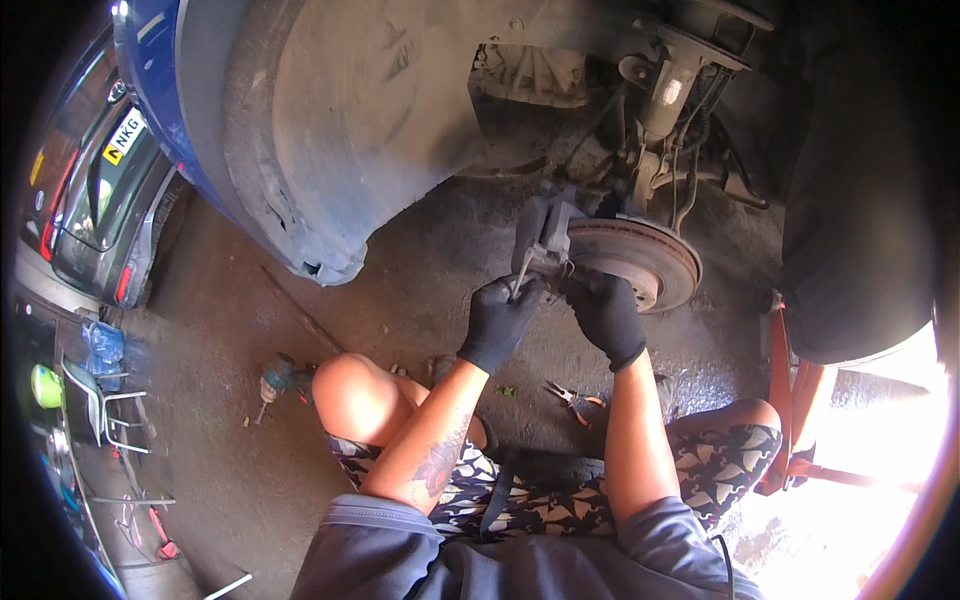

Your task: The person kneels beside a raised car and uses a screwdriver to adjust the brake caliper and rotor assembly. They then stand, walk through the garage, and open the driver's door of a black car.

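Note:
My left hand [499, 322], in a black glove, is closed around a slim, pale metal tool [522, 268] that points up against the brake caliper [545, 232]. My right hand [606, 312], gloved too, has its fingers curled at the caliper's lower end, just right of the left hand. What those fingers pinch is hidden. The caliper straddles the left edge of a rusty-rimmed brake disc [640, 258]. Behind the disc rises the dusty suspension strut [672, 95], with hoses hanging beside it.
Orange-handled pliers [575, 400] lie on the floor between my knees. Left of my left knee is a teal power tool [276, 382]. A plastic wheel-arch liner [350, 120] hangs at upper left. At right stands an orange jack [785, 400]. A dark car [105, 210] is at far left.

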